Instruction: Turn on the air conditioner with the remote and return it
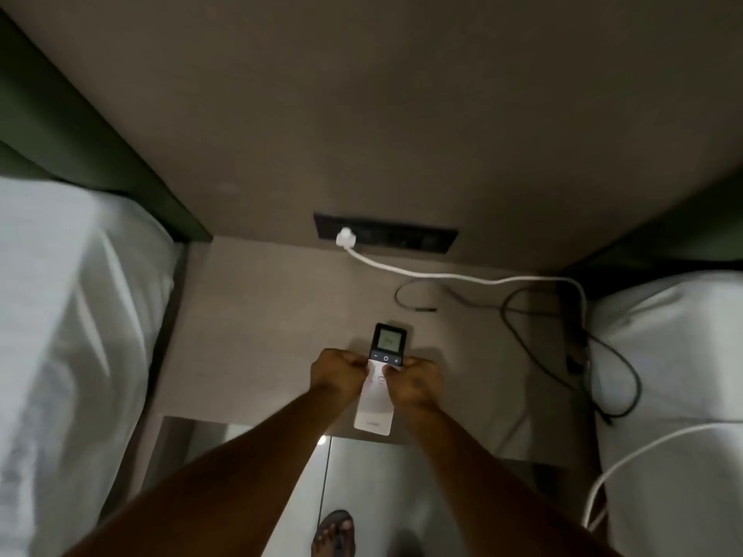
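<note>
Bedside table (249, 323), remote (380, 379) (screen lit) pinched between left hand (335, 373), right hand (416, 381)

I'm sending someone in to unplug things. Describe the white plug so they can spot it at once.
Start at the bedside surface between the two white-sheeted beds and look at the wall behind it. A long dark socket panel sits low there. The white plug is at the panel's left end, the only thing plugged in, and its thick white cable runs right, unlike the thin dark cords nearby.

Remote (376, 400) smooth white plastic; nightstand (249, 315) matt; bedding (68, 315) white cloth.
</note>
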